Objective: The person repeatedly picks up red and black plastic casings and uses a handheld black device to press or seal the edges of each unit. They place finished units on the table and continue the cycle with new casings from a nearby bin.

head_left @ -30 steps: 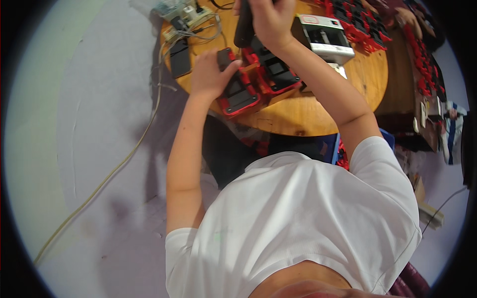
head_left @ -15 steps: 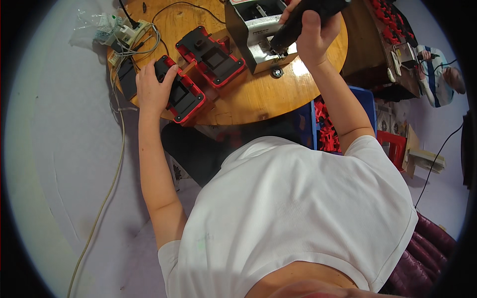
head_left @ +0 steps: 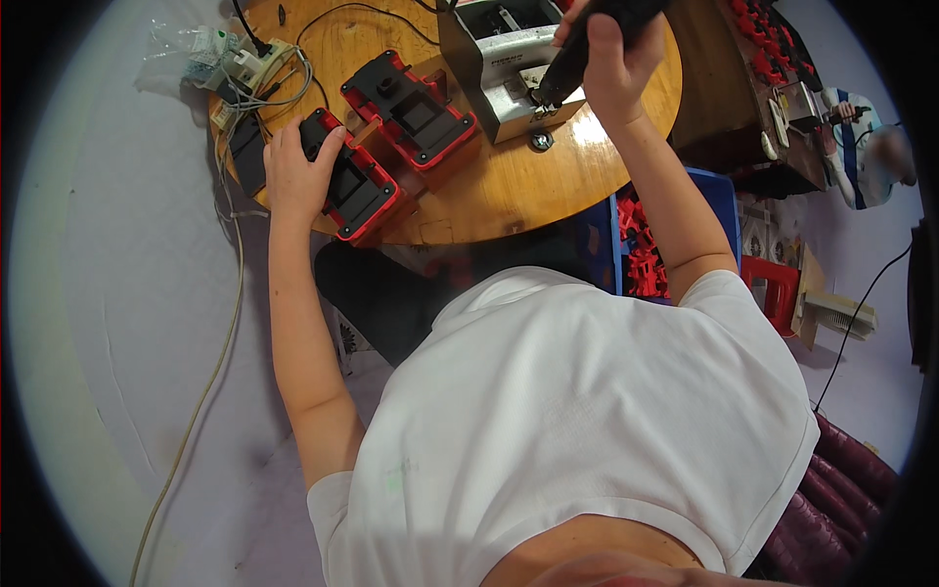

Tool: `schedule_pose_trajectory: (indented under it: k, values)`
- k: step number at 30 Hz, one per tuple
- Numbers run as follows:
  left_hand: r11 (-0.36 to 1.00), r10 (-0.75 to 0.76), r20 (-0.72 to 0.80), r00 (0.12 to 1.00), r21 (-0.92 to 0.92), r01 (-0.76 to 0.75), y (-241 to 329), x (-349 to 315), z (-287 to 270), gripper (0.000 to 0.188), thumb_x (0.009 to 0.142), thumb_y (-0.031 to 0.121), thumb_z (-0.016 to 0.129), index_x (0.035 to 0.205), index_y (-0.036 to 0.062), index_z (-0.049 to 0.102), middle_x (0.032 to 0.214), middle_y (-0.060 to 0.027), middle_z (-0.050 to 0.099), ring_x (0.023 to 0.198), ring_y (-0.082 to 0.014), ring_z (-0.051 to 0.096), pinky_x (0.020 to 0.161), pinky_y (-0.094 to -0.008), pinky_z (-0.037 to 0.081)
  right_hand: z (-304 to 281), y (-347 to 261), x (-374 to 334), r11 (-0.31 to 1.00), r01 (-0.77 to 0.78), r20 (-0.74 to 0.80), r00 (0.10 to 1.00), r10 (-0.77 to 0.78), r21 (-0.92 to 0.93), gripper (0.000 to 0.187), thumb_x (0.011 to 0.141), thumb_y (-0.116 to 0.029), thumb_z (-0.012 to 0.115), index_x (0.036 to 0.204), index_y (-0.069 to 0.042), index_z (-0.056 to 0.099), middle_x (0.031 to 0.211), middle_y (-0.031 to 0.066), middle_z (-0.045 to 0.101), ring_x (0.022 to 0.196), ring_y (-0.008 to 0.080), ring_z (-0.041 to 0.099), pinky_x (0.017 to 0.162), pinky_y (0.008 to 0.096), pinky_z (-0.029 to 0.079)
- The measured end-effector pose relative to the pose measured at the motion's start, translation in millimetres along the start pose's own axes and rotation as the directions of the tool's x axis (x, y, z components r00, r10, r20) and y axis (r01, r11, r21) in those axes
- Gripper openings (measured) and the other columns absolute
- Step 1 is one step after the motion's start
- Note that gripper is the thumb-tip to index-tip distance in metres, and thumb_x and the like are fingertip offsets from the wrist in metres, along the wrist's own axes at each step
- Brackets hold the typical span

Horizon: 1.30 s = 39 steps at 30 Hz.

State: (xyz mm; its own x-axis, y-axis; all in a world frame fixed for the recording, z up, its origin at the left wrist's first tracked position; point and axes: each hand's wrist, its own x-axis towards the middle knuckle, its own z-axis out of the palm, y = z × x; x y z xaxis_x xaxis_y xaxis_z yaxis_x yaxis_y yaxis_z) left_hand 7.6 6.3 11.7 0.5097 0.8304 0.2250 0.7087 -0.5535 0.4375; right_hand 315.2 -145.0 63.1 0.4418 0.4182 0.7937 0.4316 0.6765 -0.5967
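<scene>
My right hand [head_left: 614,80] is wrapped round a black electric screwdriver [head_left: 577,61], tilted with its tip down at the front of a metal screw feeder [head_left: 468,76]. At the table's near left edge, my left hand [head_left: 296,171] grips a red-and-black housing [head_left: 364,207], thumb over its top and fingers along the far left side. A second red-and-black housing [head_left: 425,117] lies just to the right, apart from both hands. Both housings have a rectangular recess in their black faces.
A small round metal part [head_left: 542,142] lies on the round wooden table [head_left: 489,201] before the feeder. Cables and a power strip [head_left: 256,64] crowd the left edge. Below right stands a blue crate [head_left: 719,196] of red parts [head_left: 644,259]. Another person [head_left: 866,147] works at the far right.
The screwdriver and my right hand have shifted slightly left and down, its tip staying at the feeder's front. My left hand keeps its hold on the housing.
</scene>
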Motion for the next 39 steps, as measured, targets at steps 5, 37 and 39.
schedule_pose_trajectory:
  k: [5,37,39]
  values:
    - [0.998,0.041,0.012,0.999,-0.041,-0.040,-5.8,1.0,-0.2,0.074,0.080,0.051,0.069,0.127,-0.0046,0.053,0.124,-0.0220,0.056,0.116,-0.0385,0.049,0.101,-0.0426,0.039,25.5,-24.1,31.7,0.956,-0.293,0.111,0.951,0.288,0.025,0.039,0.094,-0.042,0.061,0.105,-0.006,0.049,0.071,0.0015,0.055,0.058,0.0095,0.055,0.051,0.0254,0.046]
    - [0.726,-0.308,0.261,0.915,-0.557,0.403,-10.8,-16.0,-12.3,0.095,0.060,0.044,0.089,0.124,-0.0093,0.042,0.114,-0.0167,0.063,0.103,-0.0235,0.064,0.090,-0.0316,0.051,282.4,-1.4,7.6,0.942,0.001,0.197,0.978,-0.071,0.335,0.025,0.095,-0.022,0.062,0.097,-0.008,0.041,0.070,-0.0006,0.049,0.056,0.0067,0.046,0.048,0.0219,0.039]
    - [0.729,-0.330,0.305,0.893,-0.518,0.446,-7.2,-14.5,-19.4,0.096,0.060,0.047,0.088,0.124,-0.0094,0.043,0.115,-0.0171,0.063,0.105,-0.0242,0.063,0.092,-0.0324,0.050,285.3,1.7,10.1,0.902,-0.104,0.242,0.970,0.000,0.419,0.024,0.095,-0.023,0.062,0.097,-0.007,0.042,0.070,-0.0004,0.049,0.056,0.0069,0.047,0.049,0.0221,0.039]
